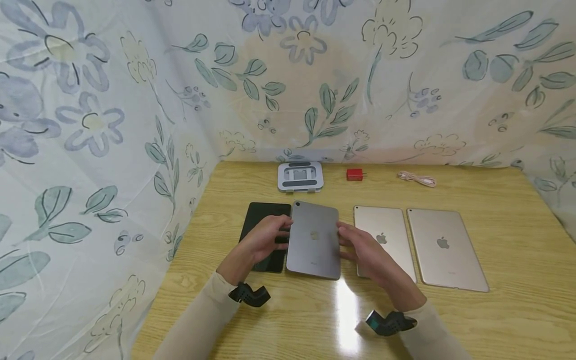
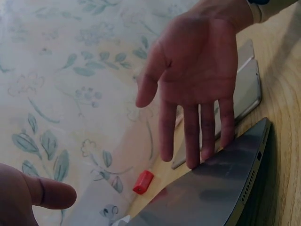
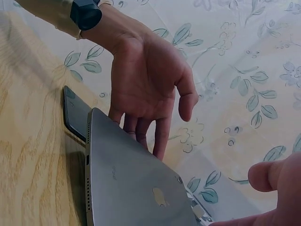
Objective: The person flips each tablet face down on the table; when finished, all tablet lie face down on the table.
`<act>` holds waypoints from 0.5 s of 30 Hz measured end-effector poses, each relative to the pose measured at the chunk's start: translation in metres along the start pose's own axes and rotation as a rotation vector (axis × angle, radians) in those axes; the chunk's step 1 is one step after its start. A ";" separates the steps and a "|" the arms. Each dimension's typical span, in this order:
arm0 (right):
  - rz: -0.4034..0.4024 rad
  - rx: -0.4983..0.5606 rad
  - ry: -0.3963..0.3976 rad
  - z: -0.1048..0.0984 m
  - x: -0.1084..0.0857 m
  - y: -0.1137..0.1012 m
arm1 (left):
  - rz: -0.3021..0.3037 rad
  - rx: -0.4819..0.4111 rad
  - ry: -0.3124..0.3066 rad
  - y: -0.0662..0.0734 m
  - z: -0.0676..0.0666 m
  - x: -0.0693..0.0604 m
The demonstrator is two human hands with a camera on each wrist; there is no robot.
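Observation:
A grey tablet (image 1: 313, 257), its back facing up, lies between my two hands, with one edge lifted in the wrist views. My left hand (image 1: 263, 240) touches its left edge; in the right wrist view those fingers are extended and partly hidden behind the tablet, the thumb standing apart. On the right edge, my right hand (image 1: 366, 250) touches with straight fingers, its thumb also off the tablet in the left wrist view. Partly under my left hand is a black-faced tablet (image 1: 263, 212). A gold tablet (image 1: 380, 217) lies partly behind my right hand.
Another gold tablet (image 1: 445, 265) lies back up at the right. Along the back of the wooden table (image 1: 517, 240) are a white-and-grey folded stand (image 1: 300, 183), a red charger plug (image 1: 354, 174) and a coiled pink cable (image 1: 416, 178). Floral cloth (image 1: 382, 125) hangs behind and at the left.

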State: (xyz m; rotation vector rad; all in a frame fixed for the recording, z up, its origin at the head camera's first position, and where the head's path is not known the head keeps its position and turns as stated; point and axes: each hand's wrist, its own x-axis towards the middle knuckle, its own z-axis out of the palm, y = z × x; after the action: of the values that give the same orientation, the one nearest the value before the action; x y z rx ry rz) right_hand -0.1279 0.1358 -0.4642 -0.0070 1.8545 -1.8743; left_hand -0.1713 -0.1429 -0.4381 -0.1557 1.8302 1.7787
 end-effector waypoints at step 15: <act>0.022 -0.131 0.025 -0.008 -0.007 -0.005 | -0.028 0.017 -0.074 -0.002 0.003 0.012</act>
State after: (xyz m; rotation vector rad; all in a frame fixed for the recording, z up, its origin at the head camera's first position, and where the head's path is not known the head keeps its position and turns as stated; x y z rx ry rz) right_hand -0.1264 0.1458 -0.4576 -0.0074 1.9834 -1.7435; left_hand -0.1792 -0.1362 -0.4451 -0.1066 1.7827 1.7264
